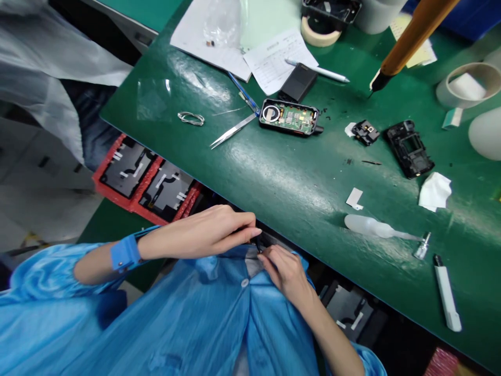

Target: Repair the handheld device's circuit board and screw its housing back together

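Observation:
At the near edge of the bench, in front of the blue smock [219,297], my two hands meet. My left hand [215,230], with a blue wrist strap [126,253] above it, is closed in a pinch of thumb and forefinger. Just to its right, my right hand [287,269] is also pinching. A small dark thin piece [258,243] shows between the fingertips of both; its kind is too small to tell. Farther in on the bench lies an opened handheld device [289,117] with its green circuit board bare. Tweezers [234,130] rest beside it.
On the green bench [242,172] are a black housing [409,149], a dropper bottle [368,225], a white cutter [447,295] and papers [274,60]. An orange-brown handled tool [415,39] hangs at top right. Red trays [135,201] with grey parts sit below the left edge.

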`<state>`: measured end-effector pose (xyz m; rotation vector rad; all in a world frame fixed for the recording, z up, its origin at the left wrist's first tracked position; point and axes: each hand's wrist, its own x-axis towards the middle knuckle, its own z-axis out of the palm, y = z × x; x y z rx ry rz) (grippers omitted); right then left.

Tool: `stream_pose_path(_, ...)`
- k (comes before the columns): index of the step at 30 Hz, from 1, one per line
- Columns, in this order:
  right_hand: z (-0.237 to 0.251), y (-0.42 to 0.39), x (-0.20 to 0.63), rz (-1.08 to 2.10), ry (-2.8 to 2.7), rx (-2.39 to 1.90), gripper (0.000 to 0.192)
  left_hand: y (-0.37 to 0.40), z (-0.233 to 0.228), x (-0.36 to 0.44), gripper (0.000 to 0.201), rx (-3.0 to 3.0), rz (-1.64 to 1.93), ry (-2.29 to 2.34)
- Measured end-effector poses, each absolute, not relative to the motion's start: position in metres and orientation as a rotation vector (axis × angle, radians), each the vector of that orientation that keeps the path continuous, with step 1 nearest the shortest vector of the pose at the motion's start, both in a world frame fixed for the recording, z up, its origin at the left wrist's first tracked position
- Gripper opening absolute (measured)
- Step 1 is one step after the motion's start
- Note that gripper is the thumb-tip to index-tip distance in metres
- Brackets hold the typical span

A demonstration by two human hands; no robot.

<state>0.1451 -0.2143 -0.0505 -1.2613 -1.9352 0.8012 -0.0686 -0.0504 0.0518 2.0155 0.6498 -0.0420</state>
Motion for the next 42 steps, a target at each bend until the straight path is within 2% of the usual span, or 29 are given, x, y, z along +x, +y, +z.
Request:
stream_pose_path(17, -0.076, -0.234, 0.143, 0.799, -1.967, -1.323, 0.026, -0.043, 0.047, -0.069, 0.043, 1.94, -0.13, 0.693)
stream_pose_path(36, -0.095, -0.254, 0.142, 0.83, -2.03, -1.408, 0.038, -0.039, 0.037, -0.081, 0.044, 1.733, -0.089, 0.732)
stream_pose_path(42, -0.094, -0.255, 0.142, 0.871, -2.029, -1.431, 0.031, -0.041, 0.038, -0.086, 0.044, 1.905, -0.026, 0.773)
